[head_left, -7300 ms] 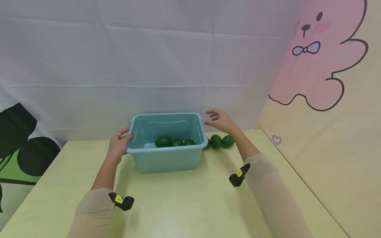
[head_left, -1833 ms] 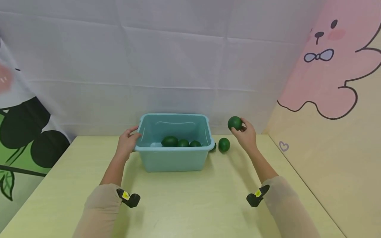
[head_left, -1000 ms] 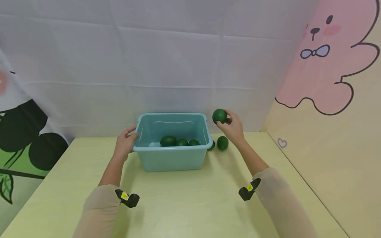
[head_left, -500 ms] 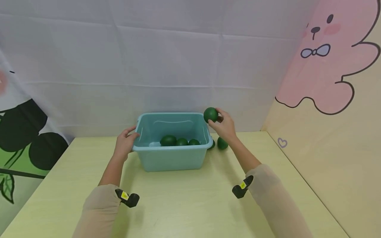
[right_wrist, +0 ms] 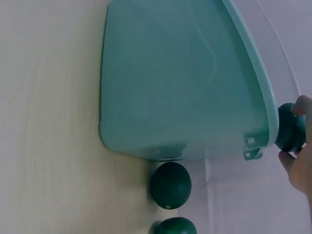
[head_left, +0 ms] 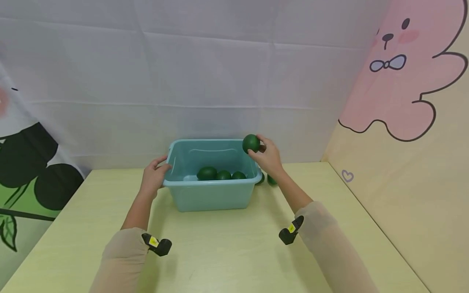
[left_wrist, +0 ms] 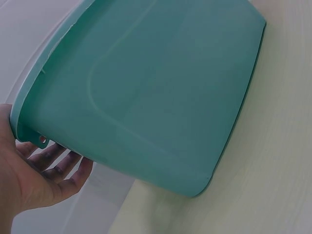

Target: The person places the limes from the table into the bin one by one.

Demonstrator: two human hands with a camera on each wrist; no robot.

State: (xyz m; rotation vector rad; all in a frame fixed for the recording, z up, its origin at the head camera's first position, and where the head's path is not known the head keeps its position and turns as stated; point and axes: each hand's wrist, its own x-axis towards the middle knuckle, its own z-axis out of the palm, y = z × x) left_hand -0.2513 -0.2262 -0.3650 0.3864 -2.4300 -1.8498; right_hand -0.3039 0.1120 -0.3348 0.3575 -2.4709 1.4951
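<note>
A light blue-green plastic basin (head_left: 210,197) stands against the back wall, with several dark green, avocado-like fruits (head_left: 207,173) on its floor. My left hand (head_left: 152,177) holds the basin's left rim, thumb on top and fingers beneath, as the left wrist view shows. Between the thumb and fingers of my right hand (head_left: 269,156) is another dark green fruit (head_left: 251,143). That fruit is held above the inner right side of the basin's rim. In the right wrist view the rim partly overlaps the held fruit (right_wrist: 291,127).
Two more green fruits rest on the table right of the basin; the nearer one (right_wrist: 170,185) lies close to its wall, the other (right_wrist: 176,226) beyond. The pale yellow table (head_left: 212,252) meets a white cloth backdrop (head_left: 205,81) and a printed right wall (head_left: 410,175).
Earlier my right hand was empty beside the rim; it then held a fruit from the table's right row. It has since carried that fruit leftward over the rim. My left hand stays on the basin.
</note>
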